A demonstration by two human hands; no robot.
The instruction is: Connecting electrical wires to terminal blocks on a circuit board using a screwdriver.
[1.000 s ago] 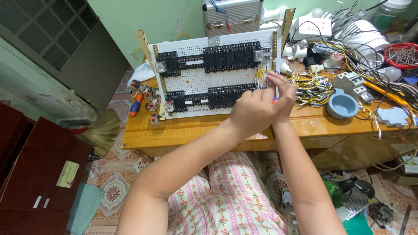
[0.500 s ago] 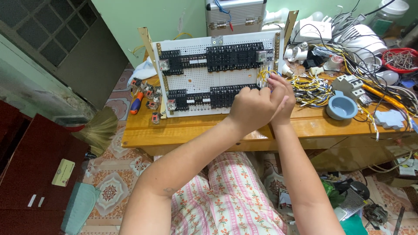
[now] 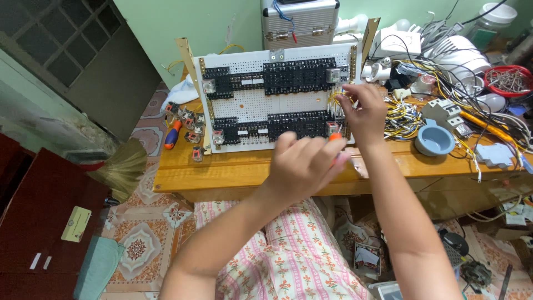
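A white perforated panel (image 3: 261,105) with rows of black sockets stands tilted on the wooden table (image 3: 233,169). My right hand (image 3: 363,111) is at the panel's right edge, its fingertips pinching thin yellow wires (image 3: 337,99) there. My left hand (image 3: 302,164), blurred by motion, hovers over the table's front edge below the panel. It is closed around a small orange-handled tool (image 3: 334,140) whose tip is hidden. My lap, in pink flowered cloth, is below.
Right of the panel lie a tangle of yellow wires (image 3: 402,114), a blue bowl (image 3: 435,139), grey breakers (image 3: 444,111) and a red basket of screws (image 3: 508,80). Loose relays (image 3: 189,119) and an orange-blue screwdriver (image 3: 172,135) sit at the left. A silver case (image 3: 300,22) stands behind.
My left hand has drawn back from the panel's right edge toward the table's front edge. My right hand stays at the yellow wires.
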